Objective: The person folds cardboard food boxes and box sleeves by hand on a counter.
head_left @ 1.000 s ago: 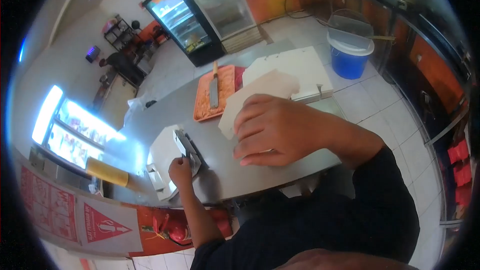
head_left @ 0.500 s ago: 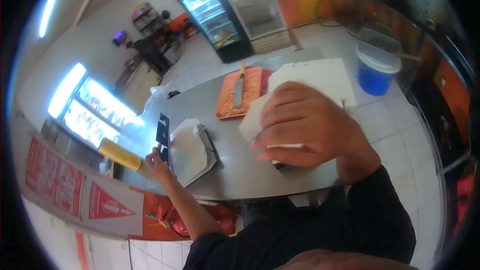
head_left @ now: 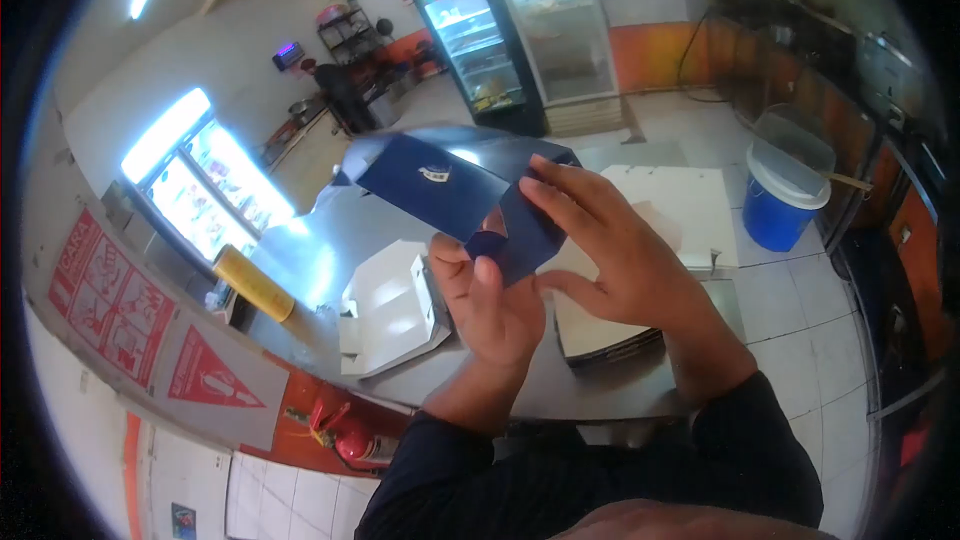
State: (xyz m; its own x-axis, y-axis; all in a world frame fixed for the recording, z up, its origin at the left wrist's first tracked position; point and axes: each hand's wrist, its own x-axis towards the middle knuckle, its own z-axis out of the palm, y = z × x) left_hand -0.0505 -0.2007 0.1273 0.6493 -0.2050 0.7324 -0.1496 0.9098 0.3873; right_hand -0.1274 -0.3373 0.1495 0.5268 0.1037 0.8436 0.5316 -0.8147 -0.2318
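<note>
Here's the dark blue box (head_left: 450, 198), part folded — left hand (head_left: 492, 315) half curled, pinching its near corner, right hand (head_left: 622, 262) fanned around its right side. Clean creases call for 2 steady hands and light, even pressure, I'd say — all above the steel table (head_left: 535, 388).

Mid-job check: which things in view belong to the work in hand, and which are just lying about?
Likely part of the job:
dark blue cardboard box, held by left hand and right hand
open white-lined cardboard box on the grey metal table
stack of pale flat cardboard

Apparently just around:
yellow cylinder
blue bucket with white rim
red fire extinguisher
</note>
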